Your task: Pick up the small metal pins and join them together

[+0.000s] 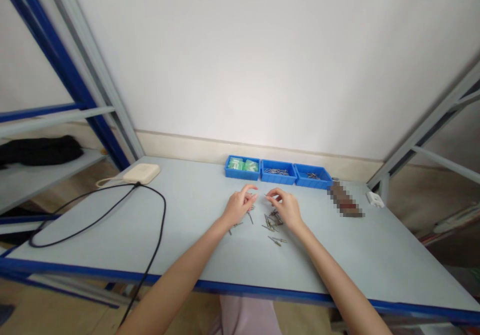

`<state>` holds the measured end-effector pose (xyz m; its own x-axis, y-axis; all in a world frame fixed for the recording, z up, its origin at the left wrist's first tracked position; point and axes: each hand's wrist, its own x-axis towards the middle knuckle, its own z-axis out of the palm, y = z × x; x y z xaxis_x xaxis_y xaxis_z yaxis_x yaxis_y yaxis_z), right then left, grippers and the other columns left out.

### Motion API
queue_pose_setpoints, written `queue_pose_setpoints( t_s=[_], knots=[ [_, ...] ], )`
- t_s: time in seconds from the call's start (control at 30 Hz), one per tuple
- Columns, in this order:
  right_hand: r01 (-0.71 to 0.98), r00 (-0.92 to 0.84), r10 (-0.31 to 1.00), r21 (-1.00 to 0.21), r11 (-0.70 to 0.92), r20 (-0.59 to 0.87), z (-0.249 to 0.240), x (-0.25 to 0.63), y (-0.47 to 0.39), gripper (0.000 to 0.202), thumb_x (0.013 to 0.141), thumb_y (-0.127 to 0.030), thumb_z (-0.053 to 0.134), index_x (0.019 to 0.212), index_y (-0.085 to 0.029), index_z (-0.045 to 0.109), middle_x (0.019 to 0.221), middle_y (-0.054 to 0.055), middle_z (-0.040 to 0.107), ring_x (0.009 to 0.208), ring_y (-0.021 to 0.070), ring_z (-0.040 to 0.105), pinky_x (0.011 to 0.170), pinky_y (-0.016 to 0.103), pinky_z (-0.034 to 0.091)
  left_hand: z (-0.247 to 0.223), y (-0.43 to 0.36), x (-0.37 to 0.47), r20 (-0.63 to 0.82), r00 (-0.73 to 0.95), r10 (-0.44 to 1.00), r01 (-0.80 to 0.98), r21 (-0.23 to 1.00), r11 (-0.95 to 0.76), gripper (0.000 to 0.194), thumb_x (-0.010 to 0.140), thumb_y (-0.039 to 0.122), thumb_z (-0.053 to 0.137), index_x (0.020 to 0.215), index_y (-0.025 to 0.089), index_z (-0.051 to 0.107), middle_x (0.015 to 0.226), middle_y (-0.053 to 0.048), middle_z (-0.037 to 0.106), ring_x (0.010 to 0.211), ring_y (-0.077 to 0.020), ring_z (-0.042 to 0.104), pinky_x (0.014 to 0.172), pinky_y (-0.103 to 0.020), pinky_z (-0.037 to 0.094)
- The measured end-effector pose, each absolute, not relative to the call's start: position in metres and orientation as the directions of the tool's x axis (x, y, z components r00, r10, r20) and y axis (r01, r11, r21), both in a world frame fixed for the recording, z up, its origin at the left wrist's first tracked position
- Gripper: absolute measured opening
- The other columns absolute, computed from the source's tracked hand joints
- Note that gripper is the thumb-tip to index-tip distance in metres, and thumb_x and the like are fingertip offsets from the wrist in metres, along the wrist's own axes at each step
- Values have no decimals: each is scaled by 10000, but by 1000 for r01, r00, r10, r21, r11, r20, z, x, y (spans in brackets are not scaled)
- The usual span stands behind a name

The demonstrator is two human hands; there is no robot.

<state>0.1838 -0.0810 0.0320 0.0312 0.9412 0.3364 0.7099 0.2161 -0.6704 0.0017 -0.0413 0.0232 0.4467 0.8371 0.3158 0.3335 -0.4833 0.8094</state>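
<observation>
My left hand (238,205) is over the table with its fingers curled and the index finger arched above the thumb. Whatever lies within its fingers, if anything, is too small or hidden to make out. A few thin metal pins (250,218) lie under and beside it. Facing it, my right hand (286,206) pinches a thin metal pin (266,195) between thumb and fingertips. Below the right hand is a loose pile of similar metal pins (269,223) with thicker ends. Two more pins (276,241) lie apart from the pile, closer to me.
Three blue bins stand in a row at the back: one with green-and-white packets (243,164), a middle bin (278,179) and a right bin (313,183) with metal pins. At left are a cream box (141,173) and black cable (164,210); at right, a blurred brown object (345,200) and white adapter (375,199).
</observation>
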Motion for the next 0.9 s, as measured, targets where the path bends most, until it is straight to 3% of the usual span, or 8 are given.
queue_pose_setpoints(
  t_s=[0.13,0.3,0.63,0.9],
  knots=[
    [732,-160,869,-535,423,469,29,164,-76,154,869,-273,518,856,-199,652,852,44,692,760,187,605,710,286,426,22,-38,1,331,415,847,374,787,-491,326,833,448,494,744,155,605,488,43,497,463,-98,440,498,-203,322],
    [793,-175,839,-431,430,516,22,176,-84,159,862,-311,549,878,-200,661,837,61,691,803,219,590,699,307,412,15,-36,8,278,409,869,331,842,-425,315,800,436,542,702,146,615,450,53,453,444,-89,413,470,-197,300],
    [715,-43,920,-631,302,391,21,185,-74,175,838,-291,574,779,-232,728,838,28,742,806,213,663,837,340,370,13,-37,10,282,367,886,302,865,-400,274,827,414,518,746,156,564,481,52,488,450,-87,453,489,-199,343],
    [554,-6,944,-785,279,331,18,179,-76,301,853,-328,509,622,-195,650,651,13,685,637,164,605,697,265,399,18,-41,11,309,363,879,229,885,-405,283,851,424,464,743,167,508,454,68,430,427,-81,414,470,-199,329]
  ],
)
